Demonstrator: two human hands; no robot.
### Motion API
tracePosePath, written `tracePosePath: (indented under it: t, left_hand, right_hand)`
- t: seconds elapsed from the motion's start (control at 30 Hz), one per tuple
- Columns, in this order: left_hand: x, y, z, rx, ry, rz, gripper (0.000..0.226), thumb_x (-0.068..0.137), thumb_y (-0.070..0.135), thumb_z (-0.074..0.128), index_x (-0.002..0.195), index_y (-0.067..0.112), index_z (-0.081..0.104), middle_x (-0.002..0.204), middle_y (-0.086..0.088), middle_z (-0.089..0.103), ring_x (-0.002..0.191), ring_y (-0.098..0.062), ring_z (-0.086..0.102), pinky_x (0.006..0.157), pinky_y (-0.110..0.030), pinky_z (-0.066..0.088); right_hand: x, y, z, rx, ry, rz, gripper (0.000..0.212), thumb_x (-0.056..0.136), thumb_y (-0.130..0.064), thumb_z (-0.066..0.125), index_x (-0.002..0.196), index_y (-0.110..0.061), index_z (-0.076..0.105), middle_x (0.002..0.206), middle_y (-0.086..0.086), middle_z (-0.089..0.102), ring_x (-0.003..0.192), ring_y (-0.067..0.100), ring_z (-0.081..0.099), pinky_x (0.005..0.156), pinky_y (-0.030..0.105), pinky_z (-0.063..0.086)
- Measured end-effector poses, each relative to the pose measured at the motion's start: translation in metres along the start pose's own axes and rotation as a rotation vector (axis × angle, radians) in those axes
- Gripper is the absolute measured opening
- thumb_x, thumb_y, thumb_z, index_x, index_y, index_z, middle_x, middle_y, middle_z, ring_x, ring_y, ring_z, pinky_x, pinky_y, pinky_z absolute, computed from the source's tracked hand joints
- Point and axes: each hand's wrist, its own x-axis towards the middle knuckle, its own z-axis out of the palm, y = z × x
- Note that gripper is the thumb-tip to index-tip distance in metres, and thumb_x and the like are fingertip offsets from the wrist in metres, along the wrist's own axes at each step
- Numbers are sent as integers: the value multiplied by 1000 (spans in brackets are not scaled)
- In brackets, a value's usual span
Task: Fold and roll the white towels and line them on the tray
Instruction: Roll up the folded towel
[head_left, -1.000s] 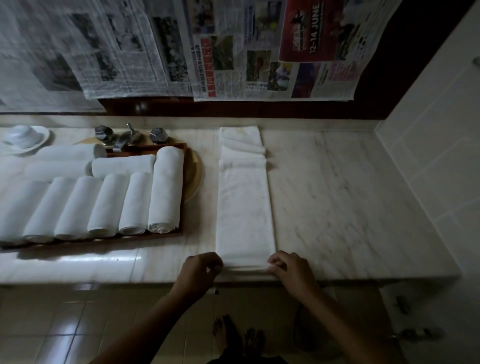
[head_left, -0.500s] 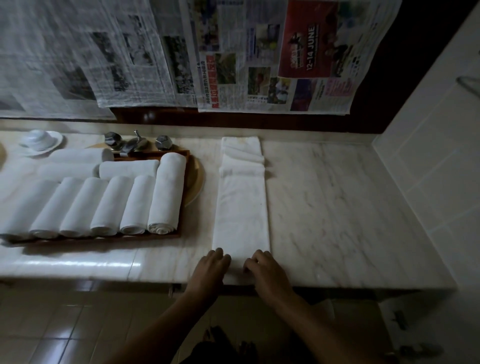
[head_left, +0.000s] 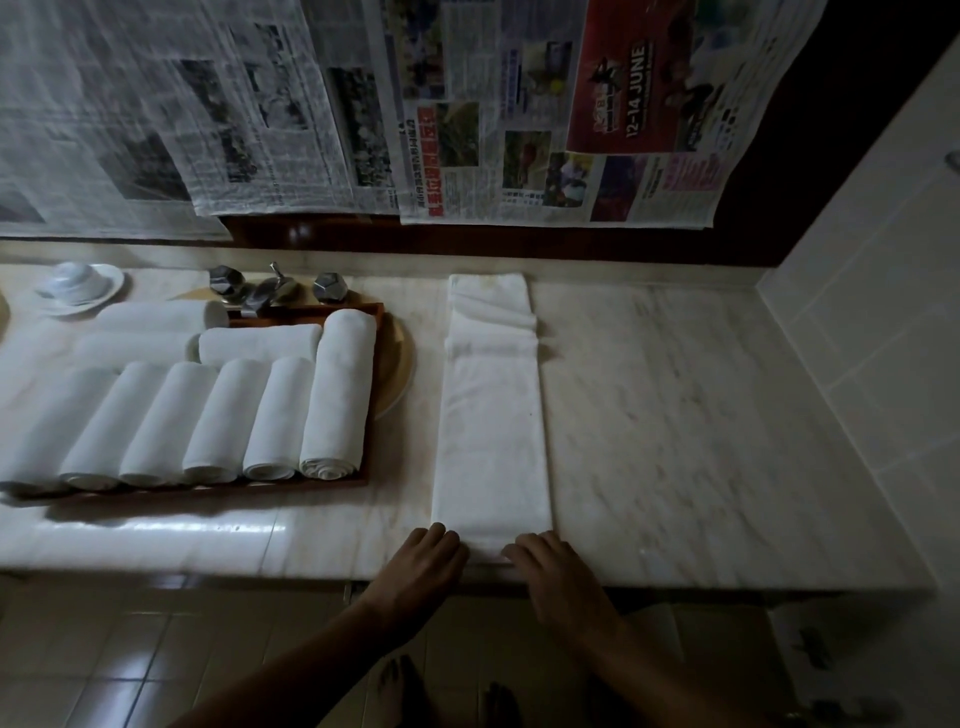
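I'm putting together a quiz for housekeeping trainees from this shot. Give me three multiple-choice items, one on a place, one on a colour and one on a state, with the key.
1. Where does the unrolled towel lie relative to the tray?
A. on top of it
B. to its right, on the counter
C. under it

2. What colour is the tray's rim?
A. reddish brown
B. blue
C. white

3. What state is the unrolled towel in?
A. rolled up tight
B. crumpled in a heap
C. a long folded strip lying flat, with both hands at its near end

Key:
1 B, the strip lies on the marble beside the tray and apart from it.
2 A, the rim shows reddish brown around the white rolls.
3 C, the left hand and the right hand rest on the near end, and the rest of the strip lies flat.
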Motion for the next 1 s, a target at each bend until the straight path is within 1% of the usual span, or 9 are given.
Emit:
tracePosePath:
  t: [0.1,0.37,0.47,0.53,0.63,0.67,0.83,0.93,1.0]
  left_hand:
    - [0,-2,-1,-41,-26,12,31,70,14,53,99,21,62,97,2,58,82,-16,50,67,-29,50]
    - [5,-6,-7,-124,-31,-24,44,62,8,71,101,20,55,98,1,55,83,-18,52,65,-32,49]
    - [7,-8,-5,-140,-34,-54,39,65,10,63,102,21,57,98,2,56,83,-16,51,66,-29,48]
    - [10,-12,-5,-192,-56,-113,36,69,6,61,101,22,59,98,4,57,83,-13,50,67,-27,46]
    - [16,-17,-15,-369,-66,-244,26,81,3,61,102,19,68,97,2,65,87,-14,56,70,-26,44]
    - [17,-19,-21,-430,-77,-295,24,85,5,60,102,18,71,98,2,68,88,-13,60,72,-24,46]
    - [23,-30,-31,-682,-102,-595,14,87,14,73,96,21,81,82,17,69,71,10,62,67,-1,42]
    - [28,-33,-30,-765,-117,-725,13,86,14,76,94,21,83,71,21,67,62,14,60,61,-1,41]
    - [34,-31,-30,-785,-129,-778,13,87,11,74,95,16,83,67,20,65,56,8,60,56,-3,42]
  right_hand:
    - [4,2,-1,-30,25,-11,40,80,-11,42,104,-16,73,103,1,68,87,20,63,70,28,55]
    - [7,6,-2,-121,30,-33,34,85,-16,45,101,-17,76,100,1,70,85,19,66,70,28,56]
    - [9,6,-7,-83,-9,-3,34,83,-16,44,100,-18,74,96,1,67,80,18,64,65,29,56]
    - [11,7,-10,-10,-63,41,38,81,-10,43,105,-18,71,100,0,66,85,19,64,67,30,56]
    - [13,15,-15,142,-187,167,51,85,8,51,125,-23,59,121,-4,58,107,15,57,87,31,52]
    - [14,18,-16,193,-238,228,50,88,7,55,125,-26,56,122,-6,57,107,12,55,89,29,51]
    - [31,29,-23,282,-303,381,18,97,-14,62,110,-24,71,112,-4,68,99,11,64,87,28,54]
    - [36,33,-20,289,-276,398,20,95,-13,67,110,-22,76,113,-4,69,99,7,66,76,10,48]
    - [38,34,-18,298,-266,421,20,93,-13,71,110,-23,77,111,-5,68,98,7,67,77,10,48]
